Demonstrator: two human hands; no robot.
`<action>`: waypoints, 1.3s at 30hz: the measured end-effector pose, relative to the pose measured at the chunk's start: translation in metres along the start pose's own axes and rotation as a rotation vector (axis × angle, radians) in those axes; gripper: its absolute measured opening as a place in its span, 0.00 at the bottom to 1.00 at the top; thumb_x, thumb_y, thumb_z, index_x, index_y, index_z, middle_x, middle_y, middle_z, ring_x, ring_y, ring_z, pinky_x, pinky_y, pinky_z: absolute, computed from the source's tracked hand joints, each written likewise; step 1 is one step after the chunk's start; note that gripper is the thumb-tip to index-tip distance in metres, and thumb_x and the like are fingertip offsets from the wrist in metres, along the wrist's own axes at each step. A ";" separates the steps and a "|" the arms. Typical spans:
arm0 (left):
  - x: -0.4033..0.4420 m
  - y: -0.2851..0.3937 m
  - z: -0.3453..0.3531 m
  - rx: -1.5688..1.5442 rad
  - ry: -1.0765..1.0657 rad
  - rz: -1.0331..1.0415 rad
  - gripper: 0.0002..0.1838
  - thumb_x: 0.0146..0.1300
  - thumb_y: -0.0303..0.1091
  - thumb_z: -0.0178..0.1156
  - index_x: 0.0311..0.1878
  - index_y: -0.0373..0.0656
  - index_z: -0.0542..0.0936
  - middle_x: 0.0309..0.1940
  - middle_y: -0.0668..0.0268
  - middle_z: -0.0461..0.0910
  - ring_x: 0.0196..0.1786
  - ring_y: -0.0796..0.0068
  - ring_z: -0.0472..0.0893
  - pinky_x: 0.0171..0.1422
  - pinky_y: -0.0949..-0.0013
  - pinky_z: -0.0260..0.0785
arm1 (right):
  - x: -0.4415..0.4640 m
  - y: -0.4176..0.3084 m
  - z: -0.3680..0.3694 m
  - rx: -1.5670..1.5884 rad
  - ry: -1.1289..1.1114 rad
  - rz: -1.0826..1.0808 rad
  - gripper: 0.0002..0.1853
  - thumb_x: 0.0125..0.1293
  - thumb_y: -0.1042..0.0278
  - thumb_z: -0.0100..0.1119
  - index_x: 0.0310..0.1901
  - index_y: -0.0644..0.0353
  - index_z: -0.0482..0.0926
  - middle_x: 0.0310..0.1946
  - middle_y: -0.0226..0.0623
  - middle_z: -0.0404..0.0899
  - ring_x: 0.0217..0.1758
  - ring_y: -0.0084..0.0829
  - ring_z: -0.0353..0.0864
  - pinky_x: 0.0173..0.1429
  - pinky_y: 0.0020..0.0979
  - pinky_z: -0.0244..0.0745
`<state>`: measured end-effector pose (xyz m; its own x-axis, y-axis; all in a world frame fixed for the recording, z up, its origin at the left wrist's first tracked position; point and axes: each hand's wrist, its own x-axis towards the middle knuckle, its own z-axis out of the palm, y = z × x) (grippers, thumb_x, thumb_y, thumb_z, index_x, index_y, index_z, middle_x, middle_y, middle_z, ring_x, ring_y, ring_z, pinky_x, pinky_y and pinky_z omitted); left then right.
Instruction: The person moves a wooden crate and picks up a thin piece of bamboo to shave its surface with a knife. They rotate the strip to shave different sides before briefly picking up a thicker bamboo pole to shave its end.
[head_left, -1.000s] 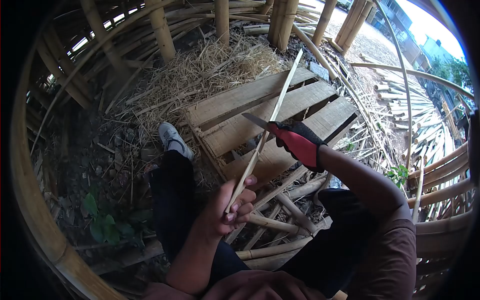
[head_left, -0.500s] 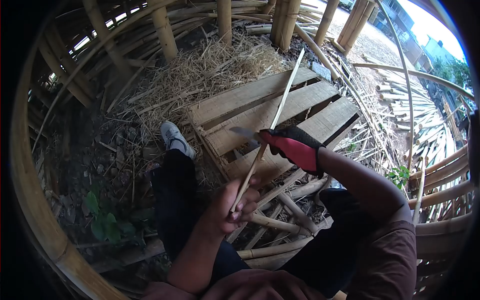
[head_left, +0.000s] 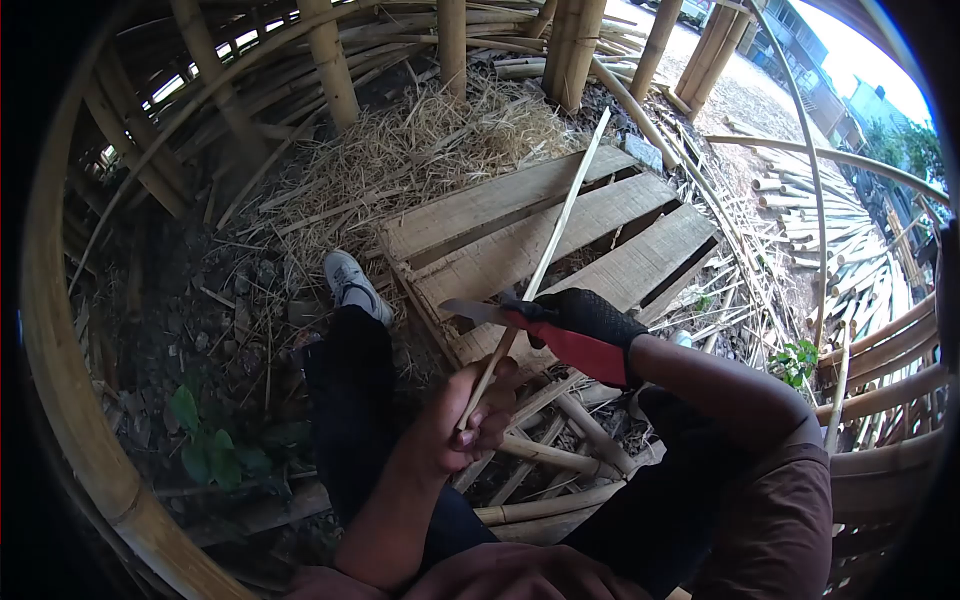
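Observation:
A long, thin bamboo strip slants from low centre up to the right, its far end over the back of a wooden pallet. My bare left hand is wrapped round the strip's near end. Higher along the strip, my right hand, in a black and red glove, is closed on a knife; the handle is hidden in the grip. The knife's blade points left across the strip. Whether the edge bites into the bamboo, I cannot tell.
Behind the pallet lies a heap of straw-like shavings. Upright bamboo posts stand at the back. Cut poles are piled at the right. A curved bamboo pole frames the left side. My shoe rests beside the pallet.
My right hand and the knife have slid down the strip towards my left hand. The left hand keeps its hold in nearly the same place.

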<state>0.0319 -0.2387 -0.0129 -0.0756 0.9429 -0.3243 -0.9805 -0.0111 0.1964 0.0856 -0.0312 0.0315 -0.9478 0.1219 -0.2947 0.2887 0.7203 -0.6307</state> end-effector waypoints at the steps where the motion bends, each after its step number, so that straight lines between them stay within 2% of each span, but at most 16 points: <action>1: -0.001 0.000 0.001 -0.018 0.012 0.000 0.11 0.76 0.36 0.33 0.43 0.48 0.67 0.11 0.75 0.62 0.06 0.87 0.56 0.09 0.82 0.43 | 0.002 0.007 -0.002 0.003 0.003 0.002 0.25 0.71 0.44 0.46 0.39 0.57 0.84 0.27 0.38 0.82 0.28 0.32 0.79 0.37 0.34 0.73; 4: -0.002 -0.001 0.006 -0.033 0.049 -0.002 0.11 0.75 0.35 0.33 0.43 0.48 0.67 0.11 0.75 0.62 0.06 0.87 0.56 0.09 0.82 0.43 | 0.017 0.011 -0.028 0.082 0.031 0.314 0.18 0.70 0.54 0.48 0.51 0.53 0.82 0.29 0.41 0.83 0.32 0.34 0.81 0.41 0.35 0.74; 8: -0.001 -0.002 0.003 0.083 0.053 0.027 0.10 0.75 0.35 0.34 0.43 0.49 0.67 0.11 0.76 0.62 0.06 0.87 0.55 0.09 0.82 0.43 | -0.006 -0.005 0.003 -0.011 -0.056 -0.040 0.19 0.70 0.52 0.49 0.53 0.52 0.81 0.29 0.38 0.83 0.27 0.28 0.76 0.36 0.31 0.72; 12: 0.001 -0.002 0.003 -0.037 0.043 -0.010 0.10 0.75 0.35 0.34 0.44 0.48 0.68 0.11 0.75 0.62 0.06 0.88 0.55 0.09 0.82 0.43 | 0.004 -0.005 -0.024 0.038 0.087 0.116 0.19 0.71 0.52 0.48 0.49 0.54 0.82 0.29 0.39 0.83 0.28 0.28 0.76 0.38 0.33 0.73; 13: 0.000 -0.002 0.006 -0.020 0.069 -0.008 0.10 0.75 0.35 0.34 0.44 0.48 0.68 0.11 0.75 0.62 0.06 0.88 0.55 0.09 0.82 0.43 | 0.013 -0.002 -0.026 0.102 0.056 0.309 0.19 0.71 0.52 0.46 0.50 0.53 0.82 0.30 0.40 0.83 0.29 0.32 0.79 0.39 0.35 0.74; 16: -0.002 -0.001 0.006 0.044 0.080 0.021 0.10 0.75 0.34 0.35 0.44 0.48 0.68 0.11 0.75 0.62 0.06 0.88 0.55 0.09 0.82 0.43 | -0.004 -0.004 0.003 -0.094 -0.050 0.079 0.19 0.71 0.56 0.44 0.57 0.47 0.79 0.30 0.45 0.82 0.34 0.43 0.82 0.43 0.39 0.75; 17: -0.003 -0.003 0.004 0.086 0.069 0.041 0.10 0.75 0.34 0.35 0.44 0.48 0.68 0.11 0.75 0.62 0.06 0.88 0.55 0.09 0.82 0.42 | -0.003 0.010 0.017 -0.151 0.054 -0.182 0.18 0.71 0.56 0.44 0.53 0.50 0.80 0.30 0.46 0.81 0.34 0.43 0.82 0.41 0.40 0.74; 19: -0.002 -0.004 0.004 0.046 0.091 0.022 0.10 0.75 0.34 0.35 0.44 0.48 0.69 0.11 0.75 0.62 0.06 0.88 0.55 0.09 0.82 0.42 | -0.003 -0.008 -0.008 -0.104 -0.054 -0.057 0.19 0.71 0.56 0.44 0.54 0.51 0.80 0.29 0.44 0.81 0.31 0.40 0.82 0.38 0.39 0.73; 20: -0.002 -0.005 0.005 0.004 0.108 0.010 0.10 0.75 0.35 0.35 0.44 0.48 0.69 0.11 0.75 0.62 0.06 0.88 0.55 0.09 0.82 0.42 | -0.003 -0.009 -0.016 -0.006 0.060 0.080 0.17 0.69 0.54 0.48 0.36 0.59 0.81 0.22 0.42 0.78 0.26 0.33 0.77 0.36 0.35 0.72; 21: -0.001 -0.005 0.006 0.004 0.109 0.012 0.10 0.75 0.35 0.35 0.44 0.48 0.69 0.11 0.75 0.62 0.06 0.88 0.55 0.09 0.82 0.42 | 0.003 -0.007 -0.025 0.087 0.086 0.278 0.18 0.69 0.54 0.49 0.32 0.59 0.80 0.19 0.40 0.76 0.23 0.30 0.75 0.33 0.35 0.70; 23: 0.000 -0.002 0.009 0.055 0.138 -0.016 0.10 0.75 0.40 0.41 0.41 0.50 0.71 0.10 0.77 0.60 0.07 0.88 0.55 0.08 0.80 0.43 | -0.004 -0.007 -0.019 -0.010 0.122 0.179 0.19 0.72 0.54 0.45 0.57 0.48 0.79 0.29 0.41 0.82 0.31 0.36 0.81 0.37 0.36 0.73; 27: 0.000 -0.005 0.005 0.132 0.129 0.014 0.09 0.75 0.41 0.43 0.41 0.51 0.70 0.10 0.77 0.61 0.07 0.88 0.55 0.08 0.80 0.44 | -0.005 0.007 0.008 -0.122 0.042 -0.209 0.18 0.72 0.55 0.44 0.56 0.47 0.79 0.33 0.44 0.83 0.34 0.41 0.82 0.43 0.37 0.75; 29: 0.000 -0.006 0.013 0.113 0.212 -0.006 0.11 0.76 0.39 0.37 0.43 0.50 0.69 0.11 0.78 0.61 0.06 0.89 0.55 0.09 0.83 0.43 | -0.002 -0.003 -0.016 -0.066 0.082 0.138 0.16 0.69 0.55 0.50 0.39 0.59 0.82 0.26 0.44 0.80 0.30 0.37 0.79 0.41 0.35 0.73; 30: 0.000 -0.006 0.017 0.124 0.233 0.010 0.11 0.76 0.40 0.37 0.41 0.50 0.70 0.11 0.77 0.61 0.07 0.89 0.56 0.09 0.83 0.43 | 0.003 -0.003 -0.027 0.024 0.119 0.271 0.16 0.68 0.56 0.51 0.41 0.57 0.83 0.27 0.44 0.80 0.31 0.36 0.80 0.41 0.35 0.73; 35: 0.000 -0.008 0.015 0.257 0.192 0.038 0.12 0.76 0.41 0.40 0.39 0.50 0.70 0.11 0.78 0.62 0.07 0.89 0.57 0.10 0.82 0.45 | -0.007 0.004 -0.002 -0.113 0.153 0.026 0.16 0.67 0.55 0.51 0.41 0.57 0.83 0.26 0.41 0.80 0.29 0.32 0.79 0.39 0.35 0.73; 39: -0.002 -0.015 0.024 0.351 0.318 0.067 0.12 0.75 0.44 0.42 0.39 0.50 0.71 0.12 0.78 0.62 0.08 0.89 0.57 0.10 0.81 0.45 | 0.005 -0.003 -0.033 -0.032 0.137 0.338 0.21 0.68 0.50 0.48 0.34 0.61 0.81 0.23 0.42 0.80 0.28 0.33 0.78 0.36 0.34 0.71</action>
<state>0.0509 -0.2325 0.0068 -0.2427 0.7945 -0.5567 -0.8548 0.0962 0.5100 0.0760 -0.0098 0.0559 -0.8097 0.4456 -0.3819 0.5862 0.6447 -0.4906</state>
